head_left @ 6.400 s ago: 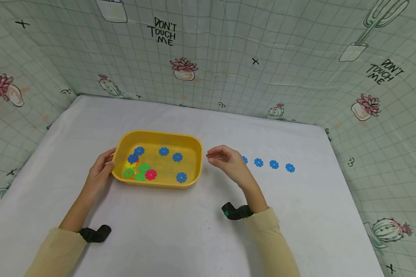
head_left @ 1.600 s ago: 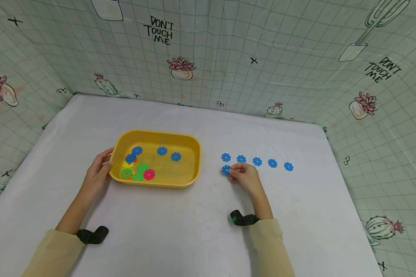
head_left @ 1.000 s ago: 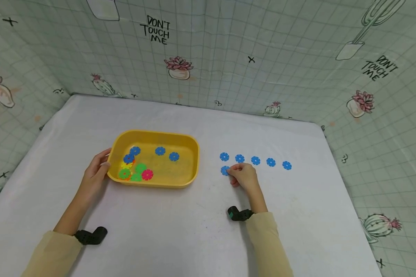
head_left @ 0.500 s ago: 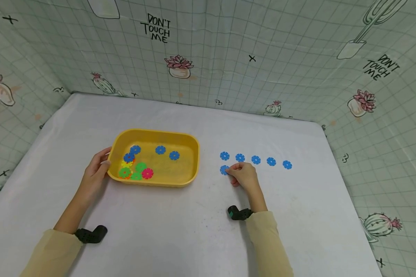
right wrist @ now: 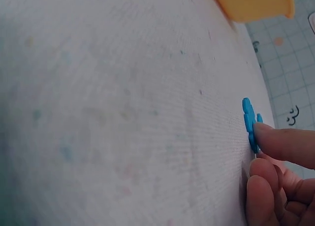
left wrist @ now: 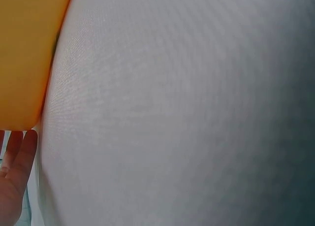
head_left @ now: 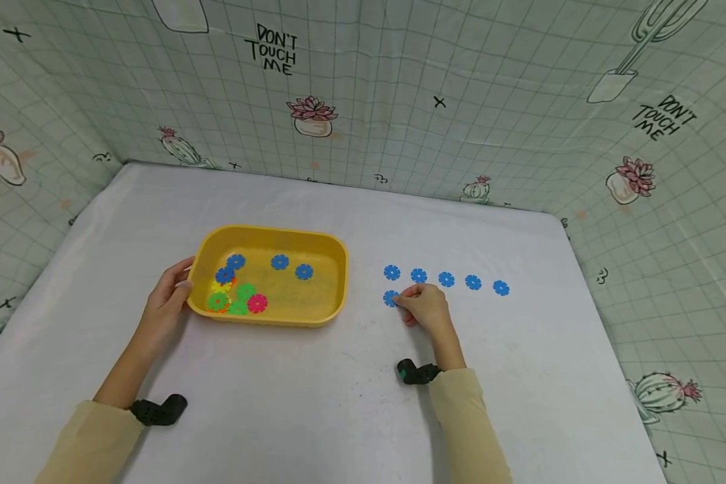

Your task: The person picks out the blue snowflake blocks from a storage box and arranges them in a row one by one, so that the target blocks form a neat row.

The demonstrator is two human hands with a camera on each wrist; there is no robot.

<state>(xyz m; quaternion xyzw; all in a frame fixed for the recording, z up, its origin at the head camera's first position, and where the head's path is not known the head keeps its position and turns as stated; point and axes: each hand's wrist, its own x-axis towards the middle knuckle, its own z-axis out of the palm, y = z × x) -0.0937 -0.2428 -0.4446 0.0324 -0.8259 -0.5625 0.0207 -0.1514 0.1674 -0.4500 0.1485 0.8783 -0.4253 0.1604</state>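
Note:
My right hand (head_left: 425, 309) pinches a blue snowflake disc (head_left: 390, 298) between thumb and fingers, low over the white table. In the right wrist view the disc (right wrist: 249, 122) shows tilted, nearly edge-on; whether it touches the cloth I cannot tell. A row of several blue discs (head_left: 446, 279) lies flat just beyond this hand. My left hand (head_left: 168, 296) rests against the left end of a yellow tray (head_left: 290, 312), fingers fairly straight on its outer wall. Inside the tray are blue discs (head_left: 280, 262), green discs (head_left: 245, 292), a pink disc (head_left: 257, 303), and yellow and orange ones partly covered.
A white cloth covers the table (head_left: 266, 390). Behind and beside it hangs a checked curtain (head_left: 363, 121) printed with cacti. Each wrist wears a black camera, such as the right wrist's camera (head_left: 417, 372).
One blue disc has left the tray's front right. My right hand has moved from the tray's right side to below the row's left end, with a blue disc. My left hand stays at the tray.

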